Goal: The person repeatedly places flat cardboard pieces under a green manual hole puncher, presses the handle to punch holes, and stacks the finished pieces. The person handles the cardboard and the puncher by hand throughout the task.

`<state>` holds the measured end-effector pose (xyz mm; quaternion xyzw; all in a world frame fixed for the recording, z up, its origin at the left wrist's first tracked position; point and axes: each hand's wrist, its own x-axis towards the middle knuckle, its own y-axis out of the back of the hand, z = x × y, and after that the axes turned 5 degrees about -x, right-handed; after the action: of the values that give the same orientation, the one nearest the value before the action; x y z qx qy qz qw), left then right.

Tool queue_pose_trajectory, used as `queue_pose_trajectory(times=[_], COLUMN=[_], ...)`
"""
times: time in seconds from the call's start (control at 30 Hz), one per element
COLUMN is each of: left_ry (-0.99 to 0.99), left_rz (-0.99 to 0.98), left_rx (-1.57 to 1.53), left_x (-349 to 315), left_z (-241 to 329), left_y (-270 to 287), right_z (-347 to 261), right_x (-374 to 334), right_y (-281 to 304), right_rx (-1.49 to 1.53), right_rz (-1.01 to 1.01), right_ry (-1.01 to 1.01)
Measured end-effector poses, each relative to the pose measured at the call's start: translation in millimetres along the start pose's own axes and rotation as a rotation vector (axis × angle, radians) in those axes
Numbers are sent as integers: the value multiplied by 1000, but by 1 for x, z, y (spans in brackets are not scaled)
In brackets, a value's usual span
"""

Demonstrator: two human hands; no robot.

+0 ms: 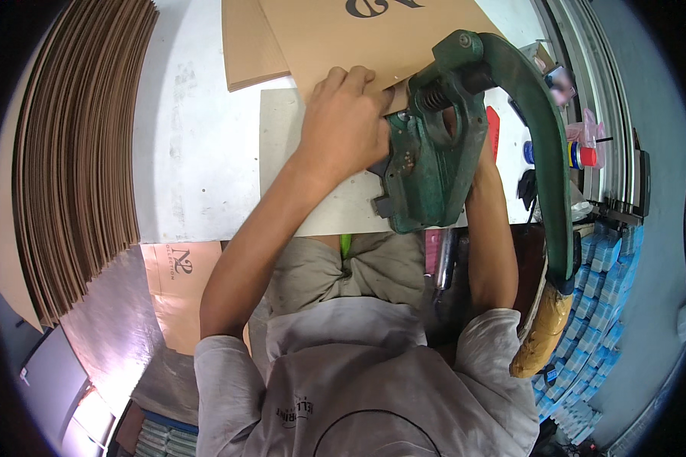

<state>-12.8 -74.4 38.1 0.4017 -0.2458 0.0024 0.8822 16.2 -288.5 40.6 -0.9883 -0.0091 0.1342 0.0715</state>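
Observation:
A dark green lever press, with a coiled spring at its head, stands near the table's front edge. Its long curved handle sweeps toward me on the right and ends in a yellow-wrapped grip. My left hand is closed at the near edge of a brown printed cardboard sheet, beside the press jaw; its thumb is mostly hidden. My right forearm reaches up behind the press. Only a sliver of skin shows through the press opening, so the right hand's fingers are hidden.
Brown cardboard sheets lie under the printed one, on a white table. A tall stack of brown board rises at the left. Small containers and plastic bits sit along the right edge; blue bundles are piled below.

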Motion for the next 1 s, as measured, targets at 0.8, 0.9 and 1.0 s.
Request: queue_pose_trajectory(times=[0.8,0.9,1.0], left_ry=[14,46,20], left_rz=[25,20,-10], left_rx=[57,93,64], left_x=[1,-5,2], left_z=[13,7,12], left_y=[-28,-23,-30], right_z=[-58,-166,-170], right_x=[-19,-108,-165], right_y=[46,12,40], right_rx=[-1139,-879,-951], right_rz=[-137,59,-261], right_ry=[8,586,915])
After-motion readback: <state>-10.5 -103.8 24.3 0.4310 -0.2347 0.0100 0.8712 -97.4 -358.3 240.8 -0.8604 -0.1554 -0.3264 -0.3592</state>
